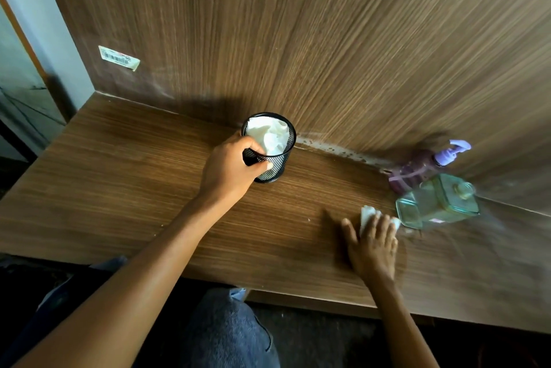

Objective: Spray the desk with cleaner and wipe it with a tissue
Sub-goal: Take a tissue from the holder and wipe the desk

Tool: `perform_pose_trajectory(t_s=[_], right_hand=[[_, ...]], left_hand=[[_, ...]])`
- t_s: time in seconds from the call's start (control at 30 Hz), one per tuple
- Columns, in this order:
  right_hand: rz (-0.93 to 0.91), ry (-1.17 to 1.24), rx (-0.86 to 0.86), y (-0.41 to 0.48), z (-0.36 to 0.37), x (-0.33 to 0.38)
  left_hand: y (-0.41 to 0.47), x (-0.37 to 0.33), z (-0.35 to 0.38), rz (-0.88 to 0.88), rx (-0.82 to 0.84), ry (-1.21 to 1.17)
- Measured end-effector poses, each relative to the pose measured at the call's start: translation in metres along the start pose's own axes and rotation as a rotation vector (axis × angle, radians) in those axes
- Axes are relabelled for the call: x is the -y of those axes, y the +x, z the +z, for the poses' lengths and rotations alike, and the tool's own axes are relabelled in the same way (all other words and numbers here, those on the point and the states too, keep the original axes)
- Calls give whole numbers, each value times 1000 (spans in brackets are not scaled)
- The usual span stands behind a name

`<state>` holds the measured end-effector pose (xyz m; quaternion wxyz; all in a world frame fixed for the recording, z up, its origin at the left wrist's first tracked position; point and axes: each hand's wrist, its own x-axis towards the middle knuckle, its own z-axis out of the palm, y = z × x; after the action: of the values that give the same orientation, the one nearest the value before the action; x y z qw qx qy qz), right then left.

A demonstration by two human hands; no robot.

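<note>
Back panel (328,39): dark wood-grain board rising behind the work surface, a barcode sticker (119,58) stuck at its left.
Desk (119,182): wood-grain top, seen from above by the seated person; pale spotted residue runs along the seam where it meets the back panel.
Left hand (229,170): reaches forward to the middle of the desk, fingers curled round the side of a black mesh cup (272,159) and clamped on it.
Mesh cup: stands upright near the back seam, stuffed with crumpled white paper (268,135).
Right hand (372,244): laid palm down with fingers spread and flat, pressing a tissue (366,214) against the desk at the right; blurred by motion.
Clear bottle (438,202): greenish and square-sided, blurred, just beyond the right fingertips; whether it stands or tilts cannot be told.
Purple spray bottle (429,164): pump-topped, blurred, behind the clear bottle and close to the back panel.
Tissue: small, white, folded, mostly hidden beneath the fingers, its edges showing past the fingertips, just beside the clear bottle's base.
</note>
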<state>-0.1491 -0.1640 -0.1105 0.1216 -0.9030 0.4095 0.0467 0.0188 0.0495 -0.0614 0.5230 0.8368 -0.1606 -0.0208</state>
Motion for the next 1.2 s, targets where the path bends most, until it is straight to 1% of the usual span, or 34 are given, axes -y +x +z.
perform_pose_trajectory(t_s=[0.07,0.13,0.2,0.27,0.3,0.37,0.43,0.5,0.57,0.6,0.67,0.73,0.8,0.87,0.9,0.97,1.0,1.03,1.1,1.13,1.2], right_hand=[[-125,-37,50,-19,8,4],[-165,-80,77,-54,21,-4],[-120,-121,66,-85,33,-22],[-14,-67,38,-99,36,-40],[34,-55,-8,-98,35,-48],[164,4,-19,-88,22,-49],[186,-26,-6,-75,13,-41],[75,-54,1,-63,10,-22],[-99,-43,21,-61,21,2],[-223,-66,1,-64,28,12],[-469,-97,33,-79,40,21],[-628,-159,53,-93,46,9],[-643,-135,68,-96,42,-15],[-549,-152,50,-89,35,-23],[-484,-155,43,-83,33,-15],[-338,-120,145,-72,25,12],[-315,-103,157,-66,25,31],[-325,-89,152,-61,26,52],[-422,-83,168,-57,35,95],[-508,-86,186,-61,37,115],[-691,-90,308,-76,44,139]], left_hand=[[0,-1,2,-1,3,6],[0,-1,3,-17,3,-2],[-1,-1,3,-21,7,-15],[0,-1,2,-16,11,-23],[0,-1,2,-15,10,-23],[0,1,1,-15,4,-15],[1,2,2,-18,-1,-16],[1,2,2,-21,-6,-19],[2,2,3,-21,-12,-12],[1,2,4,-20,-11,-11],[2,2,4,-14,-4,-18],[2,2,3,-12,-5,-23],[1,2,2,-9,-4,-22],[2,2,-2,-5,-7,-20],[2,2,-4,-3,-14,-21],[3,1,-5,-7,-31,-29],[4,1,-6,-9,-41,-32],[4,1,-5,-12,-45,-37],[5,0,-3,-19,-48,-52],[4,0,-2,-21,-45,-62],[3,0,0,-19,-21,-72]])
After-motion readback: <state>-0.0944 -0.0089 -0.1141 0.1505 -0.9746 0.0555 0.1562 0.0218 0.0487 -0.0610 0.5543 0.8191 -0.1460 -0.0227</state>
